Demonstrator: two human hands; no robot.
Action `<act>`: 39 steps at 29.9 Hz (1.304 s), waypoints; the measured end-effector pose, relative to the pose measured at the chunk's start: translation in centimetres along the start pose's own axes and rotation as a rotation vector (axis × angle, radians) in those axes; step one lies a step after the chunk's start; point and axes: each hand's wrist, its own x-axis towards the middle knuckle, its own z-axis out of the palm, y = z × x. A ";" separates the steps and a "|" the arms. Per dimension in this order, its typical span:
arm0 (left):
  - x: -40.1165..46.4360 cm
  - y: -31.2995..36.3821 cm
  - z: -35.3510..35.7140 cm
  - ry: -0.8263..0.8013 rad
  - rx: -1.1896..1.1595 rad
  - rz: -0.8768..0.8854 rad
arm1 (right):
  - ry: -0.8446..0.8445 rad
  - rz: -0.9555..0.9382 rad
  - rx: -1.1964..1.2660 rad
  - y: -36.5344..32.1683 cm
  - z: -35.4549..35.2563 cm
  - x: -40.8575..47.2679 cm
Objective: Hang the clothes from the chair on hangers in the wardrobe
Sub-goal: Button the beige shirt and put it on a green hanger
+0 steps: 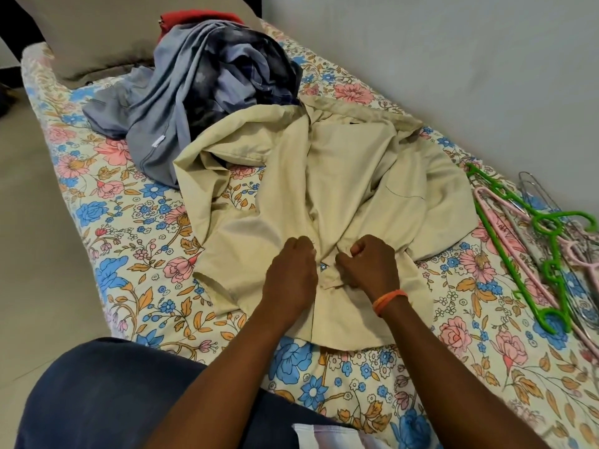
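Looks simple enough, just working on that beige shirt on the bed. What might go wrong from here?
Both hands, left and right, pinch the shirt at its front opening; a hard tug might strain the seam. One sleeve lies against the clothes pile, so lifting may drag that along. The hangers lie tangled and could snag when one is picked.

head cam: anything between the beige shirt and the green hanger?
No object. Between the beige shirt and the green hanger, the head view shows only bare floral bedsheet.
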 end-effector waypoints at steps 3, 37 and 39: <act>2.0 -0.3 0.9 0.053 0.022 -0.099 | 0.031 0.071 0.147 -0.2 0.1 0.2; 0.0 2.1 -0.4 -0.095 -0.622 -0.213 | 0.241 -0.220 0.376 -0.4 -0.2 -5.3; 0.1 2.0 -0.4 -0.099 -0.618 -0.216 | 0.191 -0.166 0.420 -0.3 -0.2 -5.3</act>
